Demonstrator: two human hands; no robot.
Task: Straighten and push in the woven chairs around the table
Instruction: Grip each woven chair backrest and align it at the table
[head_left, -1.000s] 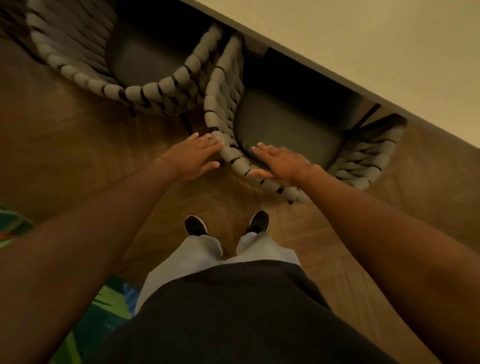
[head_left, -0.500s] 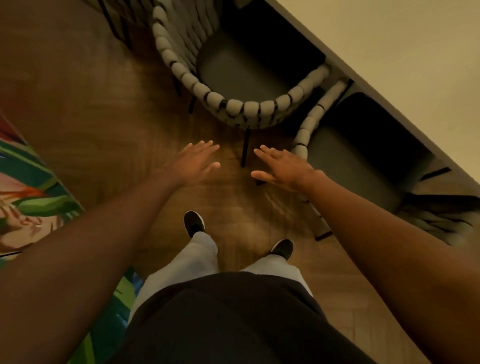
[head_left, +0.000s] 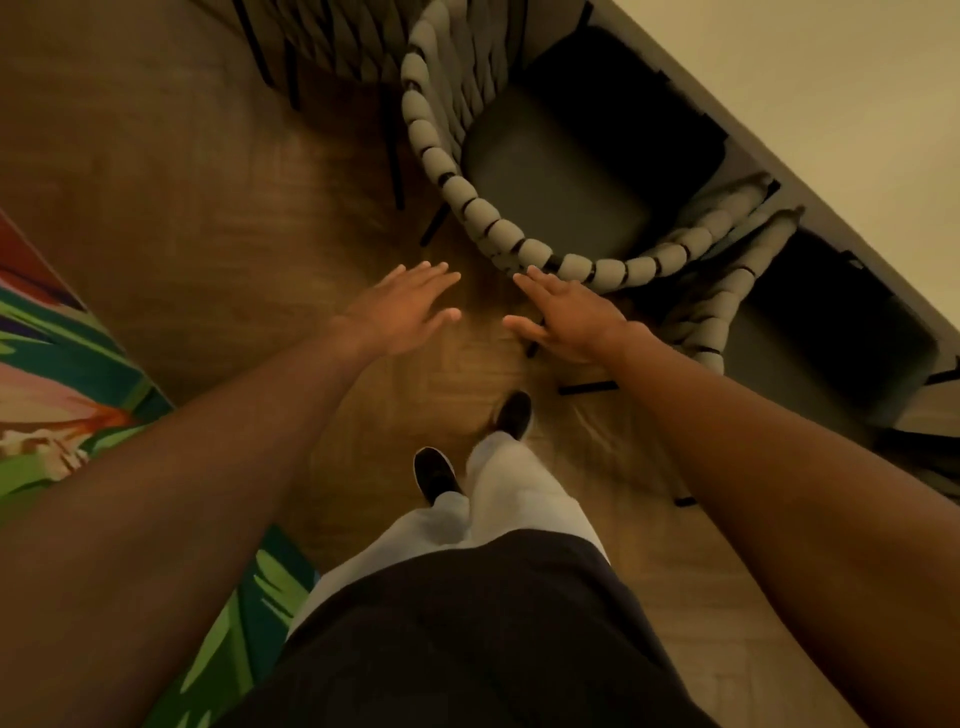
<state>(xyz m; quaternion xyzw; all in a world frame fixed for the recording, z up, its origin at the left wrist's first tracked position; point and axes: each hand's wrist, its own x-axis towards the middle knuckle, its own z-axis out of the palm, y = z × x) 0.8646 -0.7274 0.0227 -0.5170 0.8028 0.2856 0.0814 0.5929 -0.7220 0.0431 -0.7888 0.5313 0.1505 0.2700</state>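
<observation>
Fingers of the right hand lie straight and released, their tips at the rear rim of the woven chair; actual contact cannot be told. The left hand, likewise flat and holding nothing, hovers over bare wooden floor. Beyond the fingertips, the chair's seat sits partly under the table. A second woven chair stands right of the fingers, a patterned rug far left.

Open floor left of chair
</observation>
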